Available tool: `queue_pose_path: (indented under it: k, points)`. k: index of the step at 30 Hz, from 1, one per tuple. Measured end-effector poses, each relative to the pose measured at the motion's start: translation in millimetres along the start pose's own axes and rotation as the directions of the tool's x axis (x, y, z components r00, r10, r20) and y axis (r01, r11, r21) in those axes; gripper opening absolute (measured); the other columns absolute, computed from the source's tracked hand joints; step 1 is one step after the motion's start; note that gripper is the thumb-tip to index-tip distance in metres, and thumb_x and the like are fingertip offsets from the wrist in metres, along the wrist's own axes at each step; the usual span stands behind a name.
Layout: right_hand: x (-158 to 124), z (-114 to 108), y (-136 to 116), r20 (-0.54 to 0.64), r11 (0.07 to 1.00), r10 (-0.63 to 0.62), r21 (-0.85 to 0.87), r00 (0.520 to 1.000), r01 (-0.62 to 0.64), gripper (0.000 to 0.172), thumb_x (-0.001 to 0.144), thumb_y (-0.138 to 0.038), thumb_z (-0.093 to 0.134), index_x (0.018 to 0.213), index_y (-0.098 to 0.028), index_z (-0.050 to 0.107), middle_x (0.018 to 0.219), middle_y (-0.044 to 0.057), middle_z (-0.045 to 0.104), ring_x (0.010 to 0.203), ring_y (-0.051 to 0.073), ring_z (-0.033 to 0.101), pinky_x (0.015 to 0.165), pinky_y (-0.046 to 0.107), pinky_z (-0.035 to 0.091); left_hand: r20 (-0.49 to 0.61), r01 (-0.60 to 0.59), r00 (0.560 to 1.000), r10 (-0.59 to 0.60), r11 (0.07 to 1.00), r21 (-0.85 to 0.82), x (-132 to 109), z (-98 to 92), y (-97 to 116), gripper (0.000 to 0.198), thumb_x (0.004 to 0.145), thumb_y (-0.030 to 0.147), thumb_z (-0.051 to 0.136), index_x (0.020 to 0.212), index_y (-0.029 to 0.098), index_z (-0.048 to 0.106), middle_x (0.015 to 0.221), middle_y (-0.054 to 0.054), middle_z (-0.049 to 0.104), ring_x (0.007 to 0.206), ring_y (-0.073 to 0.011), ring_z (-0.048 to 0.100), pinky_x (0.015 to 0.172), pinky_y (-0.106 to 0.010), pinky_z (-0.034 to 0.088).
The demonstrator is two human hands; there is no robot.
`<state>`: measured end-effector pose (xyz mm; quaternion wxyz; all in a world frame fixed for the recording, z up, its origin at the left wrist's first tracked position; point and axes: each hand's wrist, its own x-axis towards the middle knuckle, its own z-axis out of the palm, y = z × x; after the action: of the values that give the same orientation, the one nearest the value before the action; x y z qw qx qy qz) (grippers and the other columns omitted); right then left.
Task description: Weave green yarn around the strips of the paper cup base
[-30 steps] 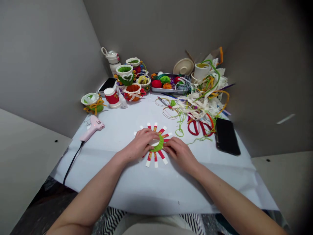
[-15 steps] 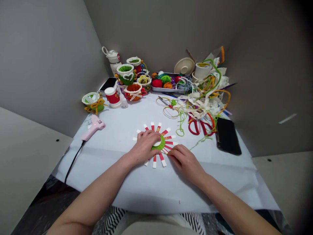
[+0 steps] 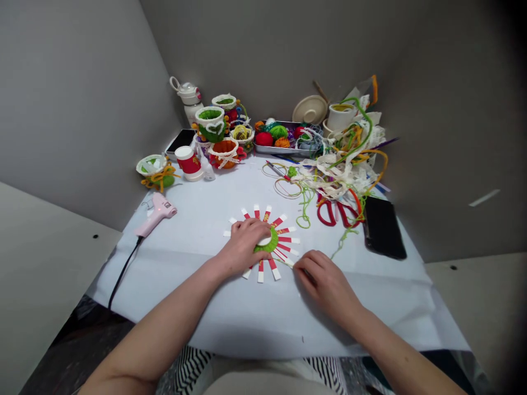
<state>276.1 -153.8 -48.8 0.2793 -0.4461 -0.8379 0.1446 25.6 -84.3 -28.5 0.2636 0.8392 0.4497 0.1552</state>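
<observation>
- At the left edge of the worktop [image 3: 206, 323], a pink hot glue gun [image 3: 156, 215] lies on its side, its black cord [image 3: 123, 272] dropping over the near left corner. A wide swing of my arm could snag that cord.
- My left hand [image 3: 242, 244] presses down on a paper-strip wheel [image 3: 287, 240], fingers together, covering part of the green ring [image 3: 267, 246] at its hub, near the worktop's middle. If I lift off, the red-and-white strips could slide out of line.
- My right hand [image 3: 325, 285] sits just beside the wheel's lower right strips, fingers together; I cannot tell whether they pinch anything. One careless brush could knock a strip askew.
- Toward the right edge, red-handled scissors [image 3: 329, 216], loose green yarn [image 3: 343, 238] and a black phone [image 3: 382, 227] limit my room; white sheet runs open toward the near edge.
</observation>
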Motion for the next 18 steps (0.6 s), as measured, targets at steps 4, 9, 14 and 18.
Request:
queue_pose_path:
  k: [4,9,14,18]
  points:
    - [-10,0,-4,0.021,0.999,0.032,0.035,0.999,-0.032,0.015,0.103,-0.016,0.053,0.092,-0.021,0.062,0.088,0.006,0.064,0.083,0.021,0.061,0.074,0.035,0.051,0.004,0.005,1.000,-0.005,1.000,-0.012,1,1.4,-2,0.037,0.086,0.031,0.085,0.112,0.025,0.061,0.145,-0.006,0.062,0.140,-0.0342,0.047,0.110,-0.055,0.034]
    - [-13,2,-3,0.013,0.987,0.143,-0.082,0.990,-0.141,0.017,0.098,-0.017,0.056,0.082,-0.022,0.056,0.081,0.004,0.061,0.077,0.022,0.060,0.070,0.036,0.048,-0.018,-0.021,1.000,0.020,1.000,-0.015,0,3.6,-5,0.033,0.088,0.031,0.084,0.112,0.025,0.062,0.144,-0.007,0.062,0.138,-0.0343,0.047,0.111,-0.055,0.033]
    - [5,-1,2,0.022,0.962,0.182,-0.210,0.983,-0.174,0.021,0.092,-0.015,0.057,0.075,-0.024,0.051,0.074,0.004,0.059,0.071,0.022,0.058,0.065,0.036,0.044,-0.013,-0.020,1.000,0.020,1.000,-0.020,-1,1.5,-2,0.037,0.086,0.030,0.086,0.113,0.025,0.061,0.144,-0.008,0.063,0.138,-0.0351,0.049,0.109,-0.056,0.035]
    - [15,-9,6,0.038,0.974,0.158,-0.169,0.987,-0.150,0.019,0.092,-0.014,0.057,0.075,-0.024,0.054,0.075,0.004,0.060,0.071,0.022,0.058,0.064,0.035,0.043,-0.014,-0.001,1.000,0.000,1.000,-0.028,0,0.7,-1,0.038,0.085,0.028,0.086,0.114,0.026,0.062,0.143,-0.007,0.063,0.138,-0.0353,0.048,0.110,-0.057,0.035]
